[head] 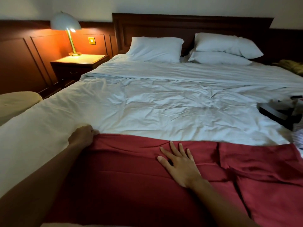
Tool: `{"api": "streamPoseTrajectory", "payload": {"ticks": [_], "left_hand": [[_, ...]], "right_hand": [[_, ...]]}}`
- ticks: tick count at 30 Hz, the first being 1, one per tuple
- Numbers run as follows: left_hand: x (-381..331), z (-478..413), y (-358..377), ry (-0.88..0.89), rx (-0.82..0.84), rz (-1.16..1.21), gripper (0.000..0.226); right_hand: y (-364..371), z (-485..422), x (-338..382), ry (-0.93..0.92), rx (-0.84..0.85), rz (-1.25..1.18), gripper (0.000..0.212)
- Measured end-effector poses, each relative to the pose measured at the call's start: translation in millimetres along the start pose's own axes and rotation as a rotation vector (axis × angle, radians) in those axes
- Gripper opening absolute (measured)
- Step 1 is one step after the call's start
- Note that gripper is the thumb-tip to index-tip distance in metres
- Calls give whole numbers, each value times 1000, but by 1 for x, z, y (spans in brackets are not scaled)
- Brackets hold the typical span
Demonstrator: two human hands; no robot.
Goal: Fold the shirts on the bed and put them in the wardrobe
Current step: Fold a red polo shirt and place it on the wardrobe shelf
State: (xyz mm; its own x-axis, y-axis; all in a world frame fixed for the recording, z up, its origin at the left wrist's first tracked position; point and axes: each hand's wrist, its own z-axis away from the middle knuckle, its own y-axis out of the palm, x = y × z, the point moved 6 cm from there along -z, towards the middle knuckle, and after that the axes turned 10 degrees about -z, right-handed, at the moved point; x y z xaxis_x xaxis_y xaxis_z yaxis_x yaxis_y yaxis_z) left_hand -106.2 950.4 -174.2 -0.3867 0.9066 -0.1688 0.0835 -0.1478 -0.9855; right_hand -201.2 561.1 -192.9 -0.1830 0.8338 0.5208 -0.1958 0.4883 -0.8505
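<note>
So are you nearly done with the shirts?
Only just started. The red shirt is spread out on the bed, not folded yet. The left hand grips its edge, the right hand presses it flat. Folding and the wardrobe trip remain.

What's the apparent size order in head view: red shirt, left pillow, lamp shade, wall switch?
Largest to smallest:
red shirt (nearest the camera, so inflated)
left pillow
lamp shade
wall switch
The last three sit at roughly similar depth, so their order holds.
</note>
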Motion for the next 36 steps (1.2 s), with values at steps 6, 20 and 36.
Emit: {"api": "streamPoseTrajectory", "payload": {"ticks": [6, 20, 36], "left_hand": [[-10, 9, 8, 5, 23, -116, 52], [21, 119, -45, 292, 559, 468, 70], [22, 166, -59, 240, 538, 653, 141]], "right_hand": [[-5, 0, -9, -65, -8, -326, 26], [23, 40, 45, 39, 32, 151, 106], [17, 41, 45, -8, 56, 141, 106]]}}
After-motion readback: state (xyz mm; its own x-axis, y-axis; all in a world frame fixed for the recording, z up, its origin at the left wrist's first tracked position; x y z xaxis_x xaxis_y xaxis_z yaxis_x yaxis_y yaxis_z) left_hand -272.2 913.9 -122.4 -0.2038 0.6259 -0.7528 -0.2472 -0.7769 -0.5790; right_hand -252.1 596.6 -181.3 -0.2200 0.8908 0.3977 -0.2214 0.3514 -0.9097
